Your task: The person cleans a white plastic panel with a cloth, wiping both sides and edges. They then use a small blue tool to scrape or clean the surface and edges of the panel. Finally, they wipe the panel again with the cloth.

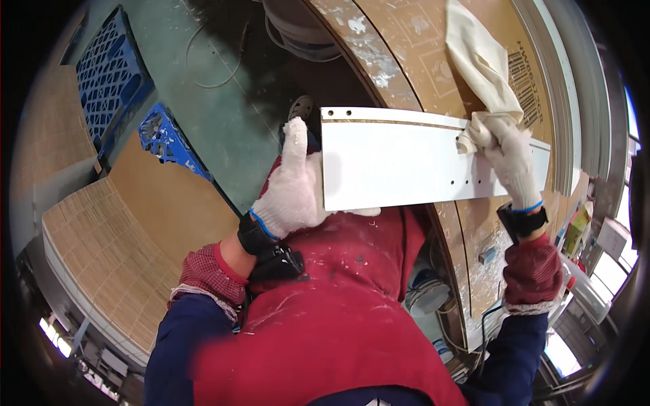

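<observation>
A long white panel (393, 166) with small drilled holes and a groove along its far edge lies across in front of me. Its left end rests in my gloved left hand (296, 179), thumb raised beside the end and the other fingers underneath, mostly hidden. Over the panel's right part, my gloved right hand (504, 145) grips a cream cloth (484, 64) and presses a bunched end of it on the white face. The cloth's loose length trails away over brown cardboard.
A worktable (467, 237) covered with cardboard and paint smears stands to the right, with long grey-white strips (552, 88) stacked at its far side. Stacked wooden boards (112, 250) and blue plastic pallets (115, 78) are at left. Buckets (426, 294) sit below the table.
</observation>
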Demonstrator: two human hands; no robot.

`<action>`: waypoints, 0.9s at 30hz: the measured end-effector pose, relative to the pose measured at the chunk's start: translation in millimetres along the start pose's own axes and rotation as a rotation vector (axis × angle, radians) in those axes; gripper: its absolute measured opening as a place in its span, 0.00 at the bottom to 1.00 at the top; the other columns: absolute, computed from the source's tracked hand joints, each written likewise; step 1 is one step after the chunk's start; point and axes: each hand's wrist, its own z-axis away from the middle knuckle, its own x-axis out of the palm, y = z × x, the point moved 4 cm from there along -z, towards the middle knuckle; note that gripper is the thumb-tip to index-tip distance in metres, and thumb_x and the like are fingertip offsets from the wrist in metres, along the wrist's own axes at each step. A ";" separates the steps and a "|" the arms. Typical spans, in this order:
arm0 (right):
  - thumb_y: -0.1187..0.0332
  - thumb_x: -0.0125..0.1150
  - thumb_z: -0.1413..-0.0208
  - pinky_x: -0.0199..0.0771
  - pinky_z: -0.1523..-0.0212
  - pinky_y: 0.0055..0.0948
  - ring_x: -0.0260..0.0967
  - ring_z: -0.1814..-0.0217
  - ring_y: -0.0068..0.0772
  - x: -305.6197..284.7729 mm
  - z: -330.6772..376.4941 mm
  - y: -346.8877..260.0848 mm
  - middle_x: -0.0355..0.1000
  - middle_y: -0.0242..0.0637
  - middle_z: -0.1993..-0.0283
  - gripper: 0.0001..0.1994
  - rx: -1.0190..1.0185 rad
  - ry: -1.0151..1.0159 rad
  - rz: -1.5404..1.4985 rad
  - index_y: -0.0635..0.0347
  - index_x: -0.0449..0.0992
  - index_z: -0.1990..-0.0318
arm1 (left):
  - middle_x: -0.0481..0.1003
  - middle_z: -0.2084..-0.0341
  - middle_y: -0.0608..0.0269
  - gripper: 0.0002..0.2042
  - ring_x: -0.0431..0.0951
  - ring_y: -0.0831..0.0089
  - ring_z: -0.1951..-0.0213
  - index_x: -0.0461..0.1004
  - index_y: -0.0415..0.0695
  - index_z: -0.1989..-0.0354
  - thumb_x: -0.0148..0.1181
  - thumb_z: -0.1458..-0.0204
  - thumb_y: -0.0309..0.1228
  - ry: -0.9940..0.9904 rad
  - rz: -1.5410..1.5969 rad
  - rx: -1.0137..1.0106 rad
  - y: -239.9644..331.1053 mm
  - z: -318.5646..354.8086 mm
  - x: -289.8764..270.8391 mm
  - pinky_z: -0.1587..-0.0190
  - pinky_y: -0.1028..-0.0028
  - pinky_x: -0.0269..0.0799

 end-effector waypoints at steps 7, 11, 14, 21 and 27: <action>0.77 0.55 0.53 0.74 0.57 0.38 0.71 0.56 0.44 26.0 -7.4 -90.4 0.71 0.43 0.56 0.09 -0.157 -0.130 0.323 0.58 0.74 0.63 | 0.64 0.41 0.51 0.35 0.60 0.45 0.39 0.61 0.42 0.40 0.41 0.50 0.57 0.083 -1.330 0.313 15.5 10.5 6.8 0.37 0.47 0.48; 0.73 0.57 0.54 0.76 0.64 0.39 0.73 0.63 0.42 57.7 -18.6 -168.4 0.71 0.39 0.61 0.07 -0.407 -0.152 0.047 0.57 0.74 0.65 | 0.71 0.46 0.55 0.23 0.59 0.44 0.40 0.72 0.45 0.47 0.57 0.50 0.42 0.184 -2.260 0.676 22.7 19.1 18.2 0.33 0.50 0.40; 0.74 0.56 0.54 0.74 0.63 0.39 0.72 0.62 0.43 66.5 -17.9 -195.5 0.71 0.41 0.62 0.08 -0.521 -0.008 -0.100 0.57 0.74 0.64 | 0.75 0.52 0.64 0.23 0.55 0.41 0.39 0.73 0.47 0.48 0.63 0.55 0.39 0.213 -2.126 0.854 24.8 20.3 4.4 0.33 0.52 0.41; 0.77 0.52 0.47 0.73 0.66 0.33 0.73 0.65 0.37 17.6 4.7 -41.6 0.74 0.38 0.66 0.05 0.136 0.142 -0.185 0.61 0.73 0.65 | 0.75 0.50 0.64 0.16 0.67 0.68 0.44 0.76 0.54 0.49 0.51 0.46 0.37 0.038 -2.287 0.777 19.1 18.5 26.2 0.36 0.47 0.28; 0.77 0.54 0.55 0.71 0.56 0.37 0.70 0.57 0.41 51.5 19.4 -89.1 0.72 0.38 0.62 0.09 -0.170 -0.047 -0.539 0.58 0.75 0.65 | 0.75 0.50 0.63 0.17 0.67 0.63 0.44 0.72 0.50 0.45 0.47 0.42 0.36 0.135 -2.284 0.649 17.7 17.0 14.9 0.35 0.52 0.33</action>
